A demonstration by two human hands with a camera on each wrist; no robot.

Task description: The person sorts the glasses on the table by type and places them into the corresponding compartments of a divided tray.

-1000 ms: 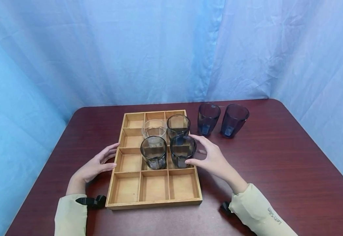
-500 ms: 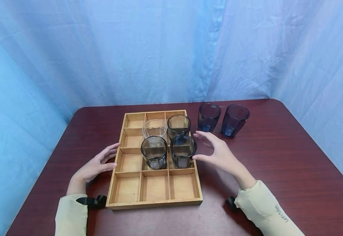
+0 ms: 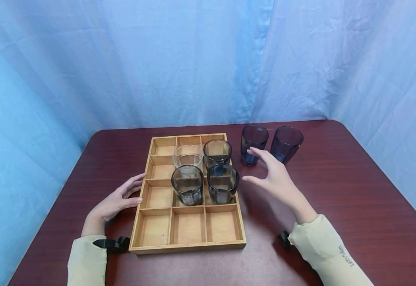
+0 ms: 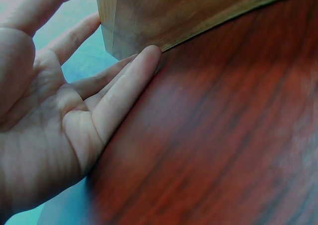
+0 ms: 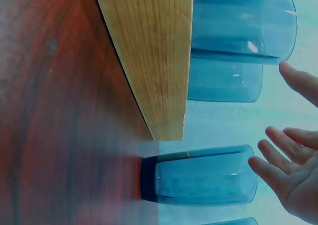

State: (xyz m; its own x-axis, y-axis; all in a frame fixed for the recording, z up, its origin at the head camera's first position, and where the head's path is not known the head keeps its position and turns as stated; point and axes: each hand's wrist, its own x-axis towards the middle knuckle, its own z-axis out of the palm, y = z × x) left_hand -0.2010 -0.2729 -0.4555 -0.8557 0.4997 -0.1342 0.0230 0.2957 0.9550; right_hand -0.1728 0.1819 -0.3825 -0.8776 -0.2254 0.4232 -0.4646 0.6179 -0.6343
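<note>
A wooden tray [image 3: 190,247] divided into compartments lies on the table. Its middle holds a clear glass [image 3: 188,155] and three grey-tinted glasses: one at the back [image 3: 217,151], one at front left [image 3: 187,184] and one at front right [image 3: 223,183]. My left hand [image 3: 113,202] rests its fingertips against the tray's left side; the left wrist view has the fingers [image 4: 126,88] at the wood. To the right of the tray, my right hand [image 3: 277,180] is held in the air with fingers spread, holding nothing. Beyond it stand two dark glasses, one nearer the tray [image 3: 253,139] and one farther right [image 3: 287,141].
The dark red table [image 3: 354,190] extends to the right of the tray. A pale blue curtain [image 3: 193,63] hangs behind and along both sides. Black wrist devices show at both sleeves, such as the left strap [image 3: 111,243].
My right hand has let go of the front right grey glass and moved right and back, toward the two dark glasses. The left hand and tray stay put.
</note>
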